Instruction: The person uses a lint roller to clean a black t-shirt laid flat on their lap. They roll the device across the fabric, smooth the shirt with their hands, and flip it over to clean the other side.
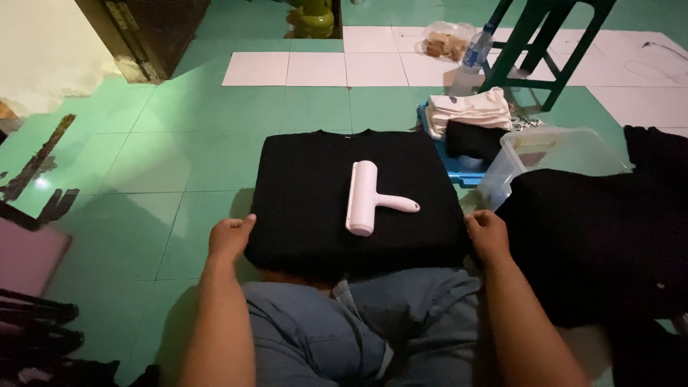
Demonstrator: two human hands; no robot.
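Note:
A folded black shirt (308, 193) lies flat on the green tiled floor in front of my knees. On top of it rests a white lint roller (364, 197), its handle pointing right. My left hand (229, 238) grips the shirt's near left corner with curled fingers. My right hand (487, 233) holds the near right corner the same way. My legs in blue trousers (344, 330) are just below the shirt's near edge.
A heap of black clothes (609, 236) lies at the right. Behind it stand a clear plastic tub (552, 154), a blue tray (459, 172) with folded white cloth (469, 107), a water bottle (476, 50) and a green stool (545, 43).

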